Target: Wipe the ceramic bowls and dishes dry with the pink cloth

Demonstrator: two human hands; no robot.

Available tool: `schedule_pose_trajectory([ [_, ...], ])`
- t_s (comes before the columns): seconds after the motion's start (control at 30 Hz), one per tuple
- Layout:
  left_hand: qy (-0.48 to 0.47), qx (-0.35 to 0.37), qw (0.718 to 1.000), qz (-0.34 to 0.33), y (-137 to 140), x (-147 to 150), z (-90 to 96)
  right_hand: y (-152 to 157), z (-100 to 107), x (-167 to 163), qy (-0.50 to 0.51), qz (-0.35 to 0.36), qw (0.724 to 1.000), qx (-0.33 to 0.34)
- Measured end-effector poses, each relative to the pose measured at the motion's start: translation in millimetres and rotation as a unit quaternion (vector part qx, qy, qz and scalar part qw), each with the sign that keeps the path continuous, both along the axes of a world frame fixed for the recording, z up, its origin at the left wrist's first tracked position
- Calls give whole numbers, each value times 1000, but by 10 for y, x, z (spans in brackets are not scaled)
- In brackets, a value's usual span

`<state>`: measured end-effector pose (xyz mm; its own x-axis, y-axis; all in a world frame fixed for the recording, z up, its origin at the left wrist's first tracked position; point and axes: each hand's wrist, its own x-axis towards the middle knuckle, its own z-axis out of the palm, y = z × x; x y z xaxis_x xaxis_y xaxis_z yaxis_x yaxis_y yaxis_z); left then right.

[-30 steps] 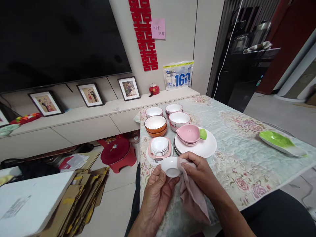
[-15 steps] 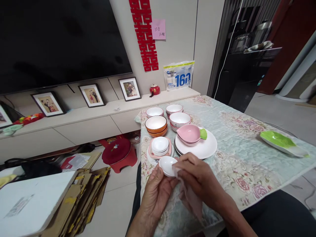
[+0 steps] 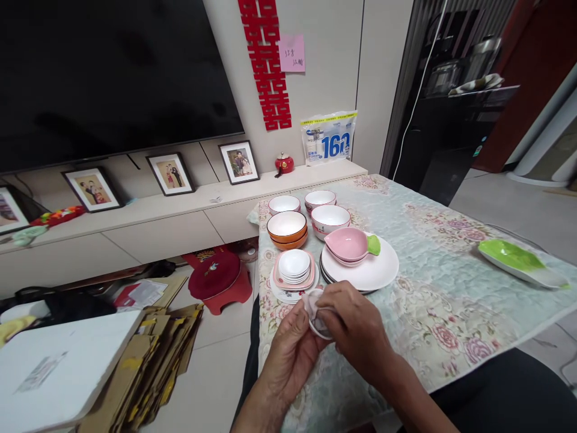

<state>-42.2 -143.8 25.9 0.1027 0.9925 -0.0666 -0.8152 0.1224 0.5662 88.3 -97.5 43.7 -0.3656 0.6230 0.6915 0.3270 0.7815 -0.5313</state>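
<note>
My left hand [image 3: 293,349] is wrapped round a small white bowl [image 3: 319,332], held tilted above the near edge of the table. In my right hand [image 3: 354,319] is a pale pink cloth [image 3: 312,304], bunched and pressed into the bowl's inside, which it mostly covers. Just beyond the hands sits a stack of small white bowls [image 3: 294,263] on pink square dishes [image 3: 281,281] and round plates. To its right, pink leaf-ended bowls [image 3: 346,243] rest on a large white oval plate [image 3: 383,264].
Orange bowls [image 3: 286,231] and red-rimmed white bowls [image 3: 331,218] stand farther back on the flowered tablecloth [image 3: 433,294]. A green-and-white dish [image 3: 511,255] lies at the right. On the floor at left are a red stool [image 3: 219,279], flattened cardboard [image 3: 148,355] and a white box [image 3: 67,367].
The cloth in my right hand has moved left and into the bowl, bunching up where it hung down before. The bowl in my left hand has tipped and shifted slightly toward me.
</note>
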Motion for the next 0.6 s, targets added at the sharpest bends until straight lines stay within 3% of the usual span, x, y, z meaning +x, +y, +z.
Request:
schedule_pose_trajectory([
  [0.07,19,-12,1000,5,-10,4,0,8,-6,-21,-35,23,999,15],
  [0.17,44,-29,998,17,-22,-6,-11,22,-22,-27,-68,-34,997,16],
  [0.33,116,-25,990,75,-37,-31,-59,-10,-91,-16,-138,-70,987,-44],
  [0.47,153,8,985,85,-47,-26,-93,-26,-61,32,-129,-14,979,-156],
  [0.6,153,15,984,87,-39,-3,-113,0,18,81,-39,78,963,-254],
])
